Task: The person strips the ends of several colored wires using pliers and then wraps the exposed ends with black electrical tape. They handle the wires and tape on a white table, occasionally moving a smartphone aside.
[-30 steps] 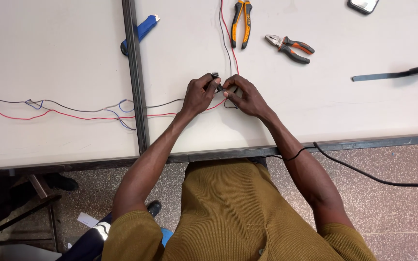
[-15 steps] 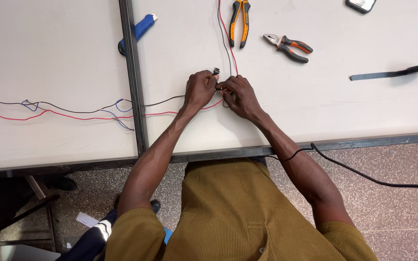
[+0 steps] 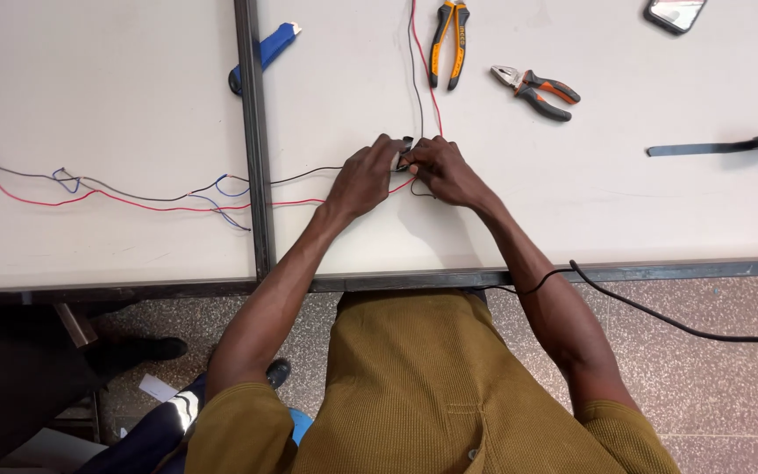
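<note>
My left hand (image 3: 367, 178) and my right hand (image 3: 443, 170) meet on the white table (image 3: 572, 219), fingertips pinched together on a small dark piece where a black wire (image 3: 309, 176) and a red wire (image 3: 296, 203) come together. What lies between the fingers is mostly hidden. The black and red wires run left across the table to a tangle with blue and grey strands (image 3: 221, 189). Another red and black pair (image 3: 423, 79) runs up from my hands to the far edge.
Orange-handled pliers (image 3: 447, 39) and smaller orange-and-black pliers (image 3: 537, 89) lie beyond my hands. A blue-handled tool (image 3: 265, 54) rests by the dark table seam (image 3: 252, 132). A phone (image 3: 675, 12) sits far right, a dark flat strip (image 3: 721, 146) to the right. A black cable (image 3: 660, 316) hangs off the front edge.
My hands stay joined on the wires at the same spot; only small finger movements show. The view has shifted slightly.
</note>
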